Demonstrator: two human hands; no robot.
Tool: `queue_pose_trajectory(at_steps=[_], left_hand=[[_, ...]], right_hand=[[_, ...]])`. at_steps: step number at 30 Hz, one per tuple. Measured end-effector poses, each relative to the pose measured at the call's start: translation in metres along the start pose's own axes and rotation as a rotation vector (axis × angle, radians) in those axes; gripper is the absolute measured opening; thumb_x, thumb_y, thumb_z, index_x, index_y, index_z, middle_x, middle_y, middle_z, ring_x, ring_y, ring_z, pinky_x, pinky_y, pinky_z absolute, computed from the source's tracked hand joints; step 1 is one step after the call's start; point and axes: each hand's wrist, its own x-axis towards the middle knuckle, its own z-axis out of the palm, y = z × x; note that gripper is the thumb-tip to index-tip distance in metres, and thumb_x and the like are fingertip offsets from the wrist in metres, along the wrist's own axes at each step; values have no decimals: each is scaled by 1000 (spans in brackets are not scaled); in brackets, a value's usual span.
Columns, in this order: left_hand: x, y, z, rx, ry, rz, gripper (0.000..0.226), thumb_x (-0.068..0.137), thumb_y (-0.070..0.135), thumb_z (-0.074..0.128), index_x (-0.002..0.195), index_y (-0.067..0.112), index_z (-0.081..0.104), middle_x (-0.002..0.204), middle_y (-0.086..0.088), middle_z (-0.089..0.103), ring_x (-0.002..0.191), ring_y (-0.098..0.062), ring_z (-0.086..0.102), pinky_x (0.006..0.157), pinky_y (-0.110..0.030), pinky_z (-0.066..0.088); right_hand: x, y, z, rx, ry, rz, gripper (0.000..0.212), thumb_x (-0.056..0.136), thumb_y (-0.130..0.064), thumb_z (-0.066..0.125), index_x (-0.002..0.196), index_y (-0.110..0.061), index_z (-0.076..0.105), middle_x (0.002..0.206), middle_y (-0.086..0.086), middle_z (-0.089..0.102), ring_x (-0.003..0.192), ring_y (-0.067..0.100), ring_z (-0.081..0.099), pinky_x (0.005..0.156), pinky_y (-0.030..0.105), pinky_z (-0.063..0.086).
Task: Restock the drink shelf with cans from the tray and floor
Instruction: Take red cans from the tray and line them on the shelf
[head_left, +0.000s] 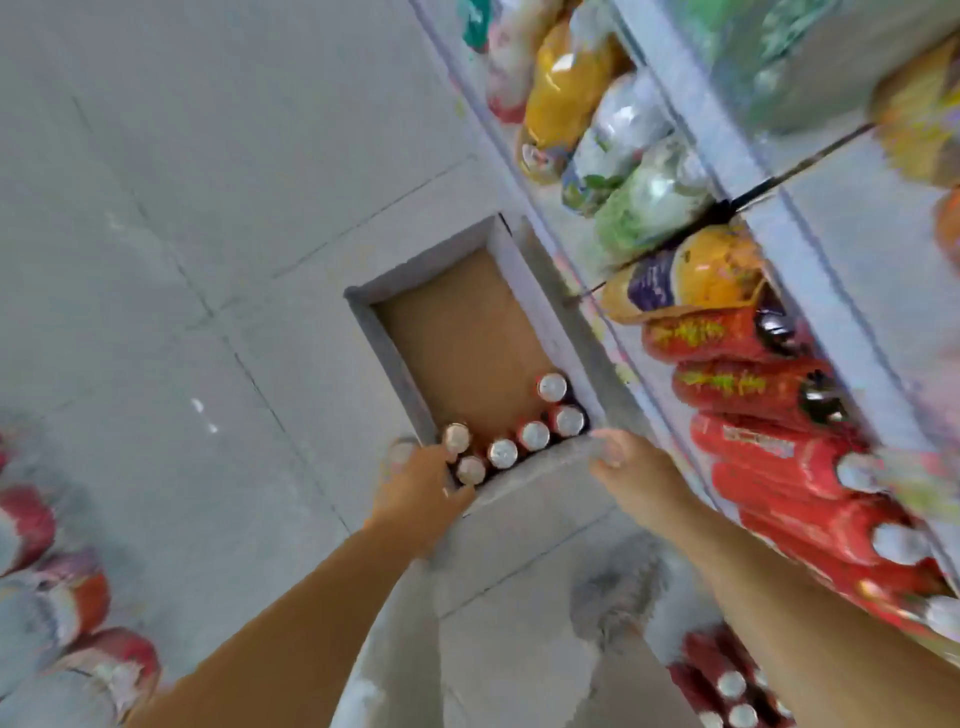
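Observation:
A brown cardboard tray (395, 364) lies on the floor beside the shelf. Several silver-topped red cans (533, 435) stand along its near end, and one more (551, 387) stands by the right wall. My left hand (423, 488) is at the tray's near-left corner, its fingers curled round a can whose blurred silver top (402, 452) shows just outside the tray wall. At the near-right corner, my right hand (631, 470) appears to grip another can with a blurred top (605, 451). The drink shelf (810, 467) on the right holds red bottles lying in rows.
Yellow, green and white bottles (566, 93) fill the shelf further along. More red cans (730, 686) stand on the floor at the bottom right. Red and white packs (78, 597) line the left edge. My shoe (613, 597) rests on the grey tiled floor.

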Motion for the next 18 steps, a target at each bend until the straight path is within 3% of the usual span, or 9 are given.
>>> queue_pose_trajectory(at_steps=[3, 5, 7, 10, 13, 18], left_hand=[[80, -36, 43, -11, -11, 26, 36, 85, 24, 66, 120, 19, 58, 105, 1, 57, 107, -25, 60, 79, -26, 42], [125, -56, 68, -42, 38, 31, 48, 84, 32, 69, 128, 24, 54, 119, 3, 56, 112, -20, 56, 87, -23, 38], [161, -71, 90, -101, 97, 18, 52, 84, 36, 69, 132, 27, 51, 128, 5, 52, 118, -18, 51, 93, -21, 33], [200, -71, 113, -182, 173, 30, 58, 86, 32, 71, 138, 21, 47, 140, -1, 45, 132, -19, 40, 108, -25, 29], [227, -69, 128, -164, 178, -14, 72, 88, 35, 70, 147, 16, 34, 153, -5, 32, 143, -23, 26, 118, -33, 20], [252, -69, 139, -7, 126, -75, 74, 83, 38, 74, 143, 18, 36, 145, -6, 39, 136, -27, 32, 114, -36, 22]], right_hand=[[85, 17, 55, -55, 9, -92, 41, 88, -21, 63, 127, -13, 58, 116, 4, 61, 107, 21, 57, 84, 29, 41], [129, 28, 84, -88, 80, -131, 46, 86, -21, 64, 130, -13, 56, 125, 8, 59, 118, 25, 53, 97, 35, 42], [165, 37, 105, -119, 164, -135, 46, 86, -20, 64, 130, -14, 53, 128, 10, 53, 120, 27, 50, 100, 40, 41], [208, 51, 125, -193, 303, -136, 46, 84, -23, 64, 127, -14, 50, 131, 12, 49, 120, 33, 48, 96, 43, 43], [234, 58, 135, -210, 321, -114, 63, 84, -23, 64, 141, -17, 39, 147, 10, 35, 129, 33, 42, 104, 44, 40], [251, 64, 141, -253, 342, -160, 81, 77, -17, 77, 146, -17, 34, 142, 9, 29, 112, 36, 56, 98, 46, 47]])
